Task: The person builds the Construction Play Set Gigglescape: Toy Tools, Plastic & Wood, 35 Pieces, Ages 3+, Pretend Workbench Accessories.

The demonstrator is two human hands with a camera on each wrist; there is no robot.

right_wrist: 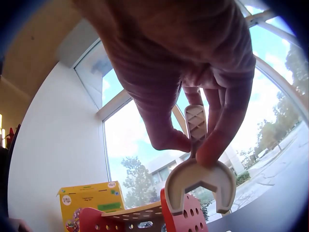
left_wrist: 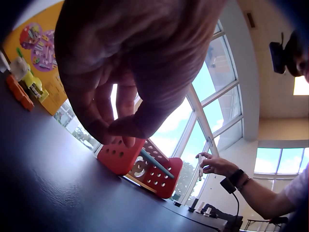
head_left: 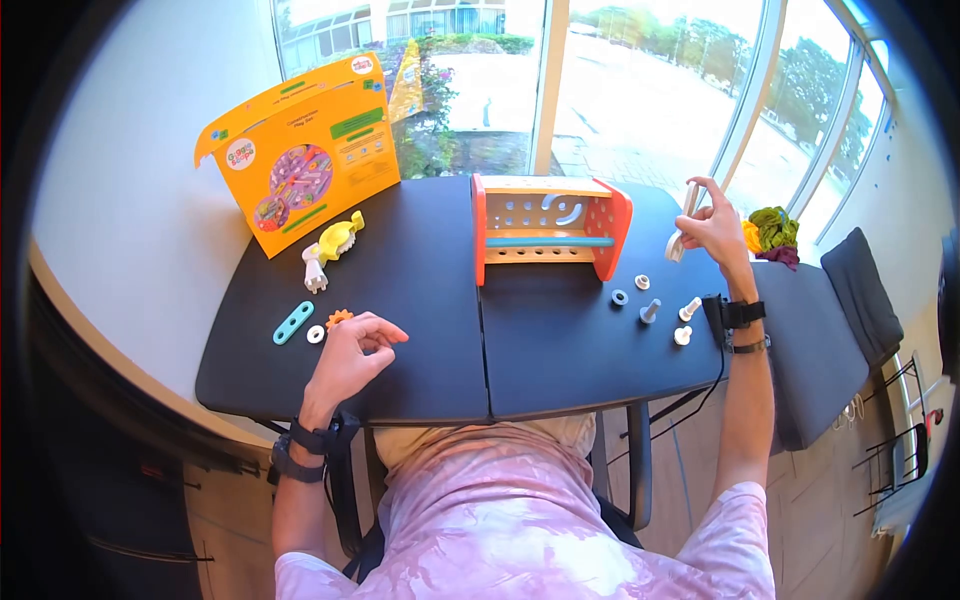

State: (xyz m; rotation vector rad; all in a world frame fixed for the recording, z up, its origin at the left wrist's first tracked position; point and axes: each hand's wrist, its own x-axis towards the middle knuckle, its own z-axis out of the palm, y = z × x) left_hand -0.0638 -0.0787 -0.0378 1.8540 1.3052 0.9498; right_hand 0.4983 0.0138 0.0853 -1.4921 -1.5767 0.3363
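My right hand [head_left: 712,232] is raised beyond the right side of the table. It pinches a whitish toy wrench [right_wrist: 181,178] at the neck between thumb and fingers, with the open-ended head pointing down. Over the left part of the table hovers my left hand [head_left: 352,360], its fingers loosely curled toward the thumb and nothing visible between them. Close by it lie an orange gear [head_left: 339,318], a white ring [head_left: 316,334] and a blue strip with holes [head_left: 293,323]. A toy workbench [head_left: 614,235] with red sides and a blue rod stands at the middle back.
Right of the workbench are a grey ring [head_left: 619,297], a white nut [head_left: 642,282], a grey bolt [head_left: 650,311] and white bolts [head_left: 689,309]. A yellow-and-white toy [head_left: 335,242] lies before the yellow box [head_left: 315,150]. A dark padded chair [head_left: 815,340] stands at the right.
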